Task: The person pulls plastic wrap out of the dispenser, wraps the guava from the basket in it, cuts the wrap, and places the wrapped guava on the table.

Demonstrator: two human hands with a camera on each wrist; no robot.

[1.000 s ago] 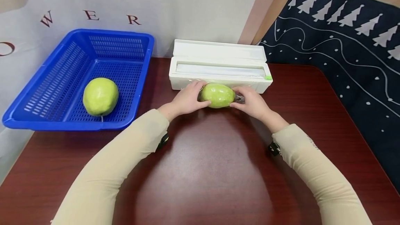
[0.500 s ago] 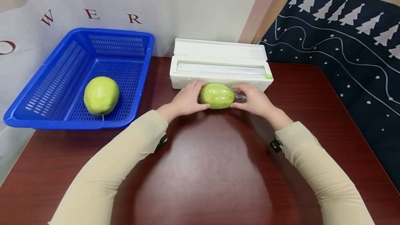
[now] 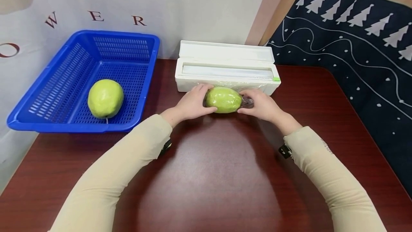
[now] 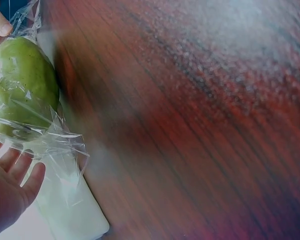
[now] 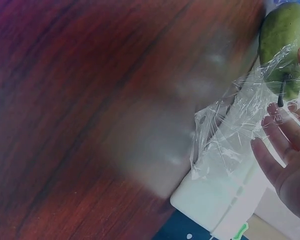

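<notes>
A green pear [image 3: 223, 100] in clear plastic wrap lies on its side against the front of a white wrap dispenser [image 3: 193, 85]. My left hand [image 3: 195, 102] holds its left end between thumb and fingers. Around the other end curls my right hand [image 3: 259, 104], thumb in front and fingers behind. Loose plastic wrap [image 4: 65, 145] crumples out past the left end in the left wrist view. More film [image 5: 225, 135] spreads from the stem end in the right wrist view, over the dark stem [image 5: 282, 92] and near the right fingers.
The dispenser's lid [image 3: 225, 51] stands raised, showing the film roll [image 3: 225, 71] and a green slider [image 3: 276, 79]. A blue basket [image 3: 151, 67] at the left holds another green pear [image 3: 105, 98]. Everything rests on a dark red wooden table [image 3: 206, 174] against cloth-covered walls.
Both hands stay around the wrapped pear. The right hand has shifted very slightly to the right, and the pear has turned a little; the basket and dispenser stay put.
</notes>
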